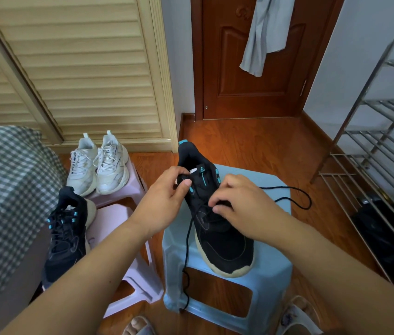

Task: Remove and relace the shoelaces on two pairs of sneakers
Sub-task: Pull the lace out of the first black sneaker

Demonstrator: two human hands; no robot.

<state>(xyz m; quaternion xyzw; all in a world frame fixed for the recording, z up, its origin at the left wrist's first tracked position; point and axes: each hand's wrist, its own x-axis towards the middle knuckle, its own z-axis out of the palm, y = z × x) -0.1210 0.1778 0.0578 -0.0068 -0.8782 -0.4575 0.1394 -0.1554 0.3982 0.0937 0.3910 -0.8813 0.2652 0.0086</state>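
A black sneaker (222, 245) with teal accents and a cream sole lies on a light blue stool (273, 274), toe toward me. My left hand (167, 197) grips the left side of its collar, thumb on the edge. My right hand (241, 201) has curled fingers pinching the black lace (187, 250) at the eyelets. One lace end hangs down the stool's front, the other loops off to the right (300, 199). The matching black sneaker (66, 235) stands laced on a pink stool (118, 221). A pair of white sneakers (99, 165) sits on another pink stool behind.
A bed with a checked cover (5, 189) is at left. Louvred wardrobe doors (82, 68) and a brown door (251, 68) stand behind. A metal shoe rack (384, 141) fills the right side. My slippered feet (140, 326) show on the wooden floor below.
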